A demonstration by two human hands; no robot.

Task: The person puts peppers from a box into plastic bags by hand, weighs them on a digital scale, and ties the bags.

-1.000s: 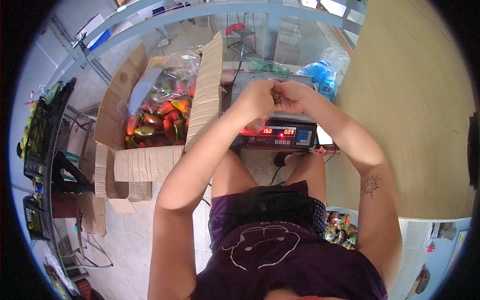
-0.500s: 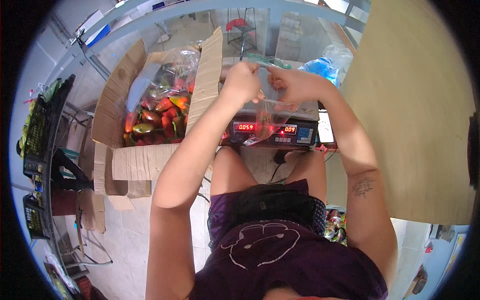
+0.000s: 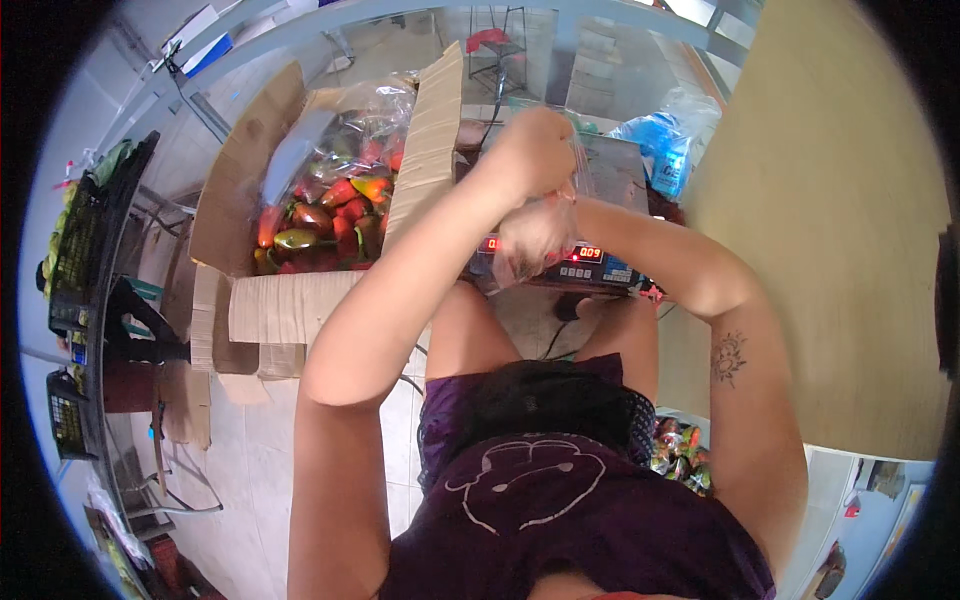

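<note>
A clear plastic bag (image 3: 583, 170) hangs in front of me above a digital scale (image 3: 613, 268) with lit red displays. My left hand (image 3: 540, 150) is closed on the bag's upper part. Lower down, my right hand (image 3: 537, 238) appears to be inside the bag, seen through the plastic. Its fingers are blurred, and whether they grip anything does not show. To the left, an open cardboard box (image 3: 285, 310) holds many red, orange and dark green peppers (image 3: 310, 218), partly covered by clear plastic.
A blue package in clear plastic (image 3: 668, 150) lies beyond the scale at the right. A large pale wooden board (image 3: 820, 230) stands along my right side. More peppers in plastic (image 3: 680, 455) sit low beside my right thigh. Dark crates (image 3: 75, 270) line a rack at far left.
My right hand has moved down and left from the bag's opening into the bag. My left hand has shifted slightly right and closed on the gathered plastic.
</note>
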